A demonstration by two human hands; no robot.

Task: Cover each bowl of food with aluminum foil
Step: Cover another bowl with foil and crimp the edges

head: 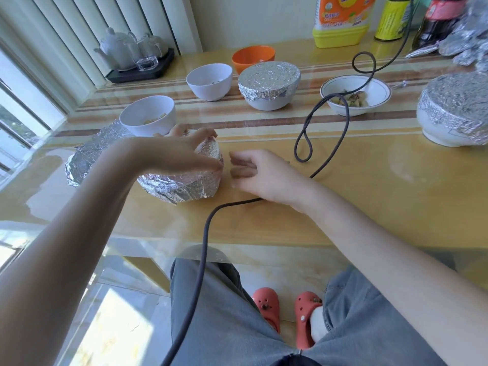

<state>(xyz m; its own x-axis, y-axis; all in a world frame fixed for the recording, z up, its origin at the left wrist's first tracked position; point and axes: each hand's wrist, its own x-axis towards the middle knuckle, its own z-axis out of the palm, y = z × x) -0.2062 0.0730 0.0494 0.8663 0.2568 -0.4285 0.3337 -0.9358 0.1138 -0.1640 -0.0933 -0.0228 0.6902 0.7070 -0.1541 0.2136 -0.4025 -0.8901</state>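
Pressing the foil down over the bowl nearest to us (182,180), we keep our left hand (184,151) on its top, the fingers bent over the far edge and the thumb at the near side, so the sheet takes the shape of the rim. Our right hand (253,173) lies on the table (356,207) just beside this bowl, holding nothing, with fingers loosely curled; we judge it waits there to help at that side.

This bowl stands near the front edge, within easy reach of both arms. A loose sheet of foil (87,157) lies to its left, probably ready for the next bowl. Behind it stands an open white bowl (148,117) with food, and further back a second open white bowl (210,80), an orange bowl (253,58) and a shallow bowl (356,95), all uncovered. Two bowls are already wrapped: one in the middle (269,84) and one at the right (454,112). A dark cable (330,143) crosses the table; it could catch on a bowl
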